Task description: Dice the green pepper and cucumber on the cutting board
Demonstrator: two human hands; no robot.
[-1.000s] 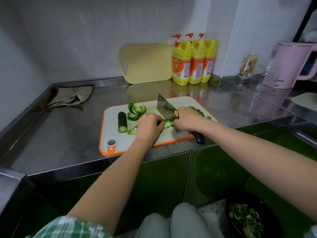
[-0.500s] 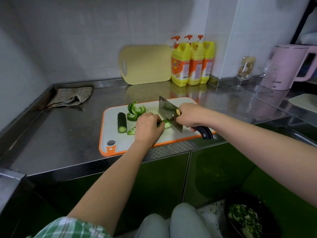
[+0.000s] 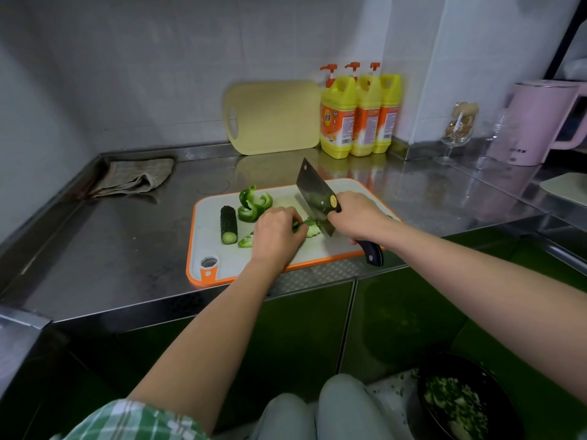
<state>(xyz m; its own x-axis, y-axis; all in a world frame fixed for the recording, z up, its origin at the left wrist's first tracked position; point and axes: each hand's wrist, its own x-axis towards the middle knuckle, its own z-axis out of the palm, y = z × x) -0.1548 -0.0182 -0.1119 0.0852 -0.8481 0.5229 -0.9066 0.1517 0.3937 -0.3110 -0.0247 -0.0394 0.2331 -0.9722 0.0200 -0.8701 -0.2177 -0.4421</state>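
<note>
A white cutting board with an orange rim (image 3: pixel 219 274) lies on the steel counter. On its left part lies a dark cucumber chunk (image 3: pixel 228 224). Curled green pepper strips (image 3: pixel 254 203) sit behind it, and one small pepper piece (image 3: pixel 246 241) lies in front. My left hand (image 3: pixel 276 233) holds down a green piece (image 3: pixel 309 228) with curled fingers. My right hand (image 3: pixel 357 217) grips the black handle of a cleaver (image 3: pixel 314 195), whose blade stands tilted just right of that piece. Diced bits behind my right hand are mostly hidden.
A yellow board (image 3: pixel 273 117) leans on the back wall beside yellow detergent bottles (image 3: pixel 359 112). A folded cloth (image 3: pixel 133 176) lies at the back left. A glass (image 3: pixel 457 131) and a pink kettle (image 3: pixel 536 122) stand at the right. A black bowl of chopped greens (image 3: pixel 457 404) sits low right.
The cleaver has come up off the board between cuts and its blade now stands higher and more tilted. My left hand stays on the green piece.
</note>
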